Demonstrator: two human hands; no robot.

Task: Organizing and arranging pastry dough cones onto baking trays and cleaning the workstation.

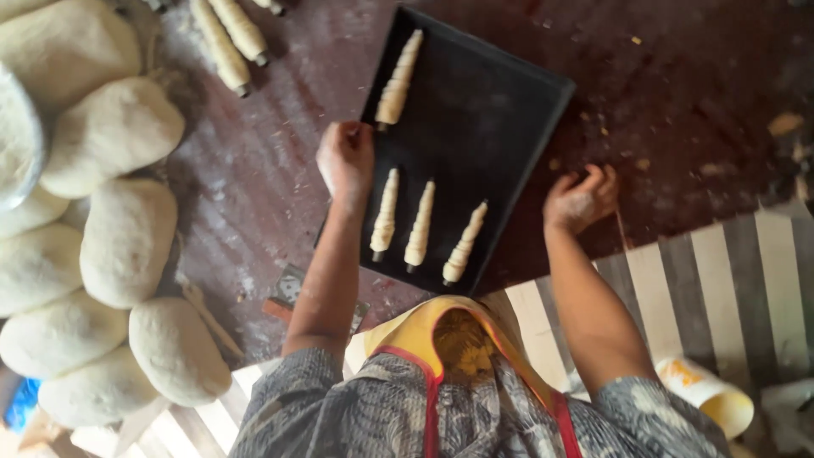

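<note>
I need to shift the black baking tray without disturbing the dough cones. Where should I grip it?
Probably by its two long edges, one hand per side. The black tray lies angled on the table, with four dough cones along its length. The left hand already rests at the left rim; the right hand is beside the right edge.

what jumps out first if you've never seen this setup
A black baking tray sits mid-table holding four dough-wrapped cones, with the left hand at its left edge and the floured right hand on the table just to its right. Along the left side lies a heap of big pale dough lumps.
</note>
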